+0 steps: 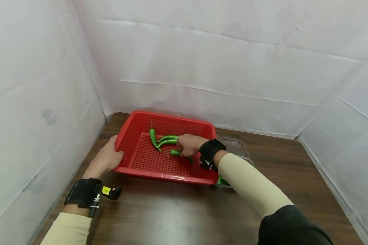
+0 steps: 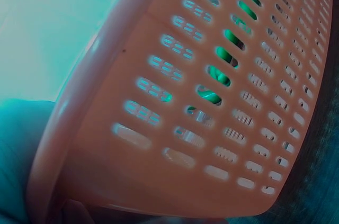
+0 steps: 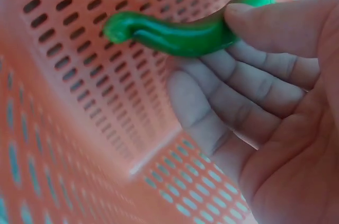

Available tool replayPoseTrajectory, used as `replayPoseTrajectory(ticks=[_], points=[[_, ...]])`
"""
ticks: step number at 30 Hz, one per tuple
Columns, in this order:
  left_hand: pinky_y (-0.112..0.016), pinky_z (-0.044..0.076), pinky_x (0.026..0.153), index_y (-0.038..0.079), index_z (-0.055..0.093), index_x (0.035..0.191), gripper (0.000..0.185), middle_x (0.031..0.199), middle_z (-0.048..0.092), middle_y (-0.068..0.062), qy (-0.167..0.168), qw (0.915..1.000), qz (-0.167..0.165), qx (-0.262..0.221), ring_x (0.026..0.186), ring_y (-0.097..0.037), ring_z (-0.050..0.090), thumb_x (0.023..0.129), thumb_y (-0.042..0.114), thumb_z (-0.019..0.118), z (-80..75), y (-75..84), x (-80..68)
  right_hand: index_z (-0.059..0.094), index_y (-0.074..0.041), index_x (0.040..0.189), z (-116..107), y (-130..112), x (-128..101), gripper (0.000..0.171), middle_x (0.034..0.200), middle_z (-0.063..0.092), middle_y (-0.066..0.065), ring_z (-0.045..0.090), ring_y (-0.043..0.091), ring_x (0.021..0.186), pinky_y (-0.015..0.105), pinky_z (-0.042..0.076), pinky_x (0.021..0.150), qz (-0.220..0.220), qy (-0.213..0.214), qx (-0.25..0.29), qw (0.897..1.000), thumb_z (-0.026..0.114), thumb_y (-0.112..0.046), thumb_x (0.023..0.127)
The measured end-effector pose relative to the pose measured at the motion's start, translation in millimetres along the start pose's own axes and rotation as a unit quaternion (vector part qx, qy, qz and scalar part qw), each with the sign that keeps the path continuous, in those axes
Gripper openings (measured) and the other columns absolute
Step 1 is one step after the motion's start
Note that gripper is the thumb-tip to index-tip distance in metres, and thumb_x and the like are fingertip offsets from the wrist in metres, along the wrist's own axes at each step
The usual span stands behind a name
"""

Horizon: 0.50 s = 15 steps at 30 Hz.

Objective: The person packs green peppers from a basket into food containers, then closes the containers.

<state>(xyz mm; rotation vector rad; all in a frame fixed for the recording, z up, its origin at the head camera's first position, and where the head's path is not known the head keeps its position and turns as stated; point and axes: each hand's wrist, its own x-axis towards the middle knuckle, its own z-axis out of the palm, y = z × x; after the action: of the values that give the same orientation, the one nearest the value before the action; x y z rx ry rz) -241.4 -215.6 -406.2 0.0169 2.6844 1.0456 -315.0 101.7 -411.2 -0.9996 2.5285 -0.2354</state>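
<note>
A red perforated basket [image 1: 132,136] sits on the dark wooden table. My left hand [image 1: 105,158] grips its near-left corner; in the left wrist view the basket wall [image 2: 175,118] fills the frame. My right hand [image 1: 188,144] reaches into the basket and pinches a green chili pepper [image 1: 175,153] between thumb and fingers, just above the basket floor. The right wrist view shows the same pepper [image 3: 175,36] under my thumb against the basket mesh [image 3: 79,75]. Three more green peppers [image 1: 162,140] lie on the basket floor behind my right hand.
A clear plastic container [image 1: 237,149] stands right of the basket, partly hidden by my right forearm, with something green [image 1: 222,180] at its near edge. White sheet walls close in the table on the left, back and right. Bare wood [image 1: 171,211] lies in front.
</note>
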Motion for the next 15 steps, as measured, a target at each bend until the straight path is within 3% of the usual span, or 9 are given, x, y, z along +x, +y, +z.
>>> replayPoseTrajectory(ticks=[2, 4, 6, 8, 15], points=[[-0.048, 0.051, 0.086, -0.002, 0.008, 0.164, 0.071, 0.140, 0.052, -0.034, -0.002, 1.0000, -0.002, 0.000, 0.111, -0.040, 0.061, 0.103, 0.012, 0.043, -1.3, -1.0, 0.4, 0.057, -0.017, 0.069, -6.4, 0.1, -5.8, 0.032, 0.066, 0.040, -0.007, 0.031, 0.007, 0.062, 0.025, 0.035, 0.067, 0.002, 0.011, 0.014, 1.000, 0.073, -0.013, 0.097], [-0.049, 0.050, 0.087, -0.002, 0.007, 0.164, 0.071, 0.141, 0.051, -0.034, -0.005, 1.0000, -0.007, 0.001, 0.112, -0.040, 0.061, 0.103, 0.012, 0.043, -1.0, -2.2, 0.8, 0.075, -0.012, 0.092, -13.3, 0.6, -13.6, 0.005, 0.081, 0.066, -0.002, 0.055, 0.007, 0.072, 0.025, 0.049, 0.076, 0.004, 0.021, 0.027, 0.999, 0.074, -0.014, 0.096], [-0.049, 0.051, 0.087, -0.001, 0.007, 0.164, 0.072, 0.141, 0.051, -0.034, -0.007, 0.9999, -0.011, 0.001, 0.113, -0.041, 0.060, 0.104, 0.013, 0.043, 0.1, -3.2, 0.9, 0.078, -0.010, 0.116, -20.5, 1.5, -23.6, 0.021, 0.105, 0.077, 0.004, 0.069, 0.013, 0.091, 0.031, 0.057, 0.086, 0.001, 0.035, 0.038, 0.999, 0.075, -0.014, 0.096], [-0.049, 0.051, 0.087, -0.001, 0.007, 0.164, 0.072, 0.141, 0.051, -0.034, -0.008, 0.9999, -0.014, 0.001, 0.114, -0.041, 0.061, 0.104, 0.013, 0.043, 0.9, -4.3, 0.7, 0.077, -0.007, 0.120, -29.1, 2.1, -35.7, 0.025, 0.113, 0.078, 0.008, 0.072, 0.017, 0.099, 0.035, 0.058, 0.090, -0.007, 0.046, 0.046, 0.998, 0.075, -0.014, 0.096], [-0.047, 0.053, 0.086, -0.002, 0.005, 0.164, 0.073, 0.141, 0.050, -0.035, -0.020, 0.9997, -0.014, -0.006, 0.111, -0.040, 0.062, 0.104, 0.011, 0.044, -2.7, -8.6, -0.7, 0.078, -0.007, 0.110, -52.5, 10.7, -92.1, 0.015, 0.087, 0.073, 0.004, 0.062, 0.013, 0.075, 0.034, 0.052, 0.076, -0.036, 0.101, 0.084, 0.991, 0.074, -0.013, 0.096]])
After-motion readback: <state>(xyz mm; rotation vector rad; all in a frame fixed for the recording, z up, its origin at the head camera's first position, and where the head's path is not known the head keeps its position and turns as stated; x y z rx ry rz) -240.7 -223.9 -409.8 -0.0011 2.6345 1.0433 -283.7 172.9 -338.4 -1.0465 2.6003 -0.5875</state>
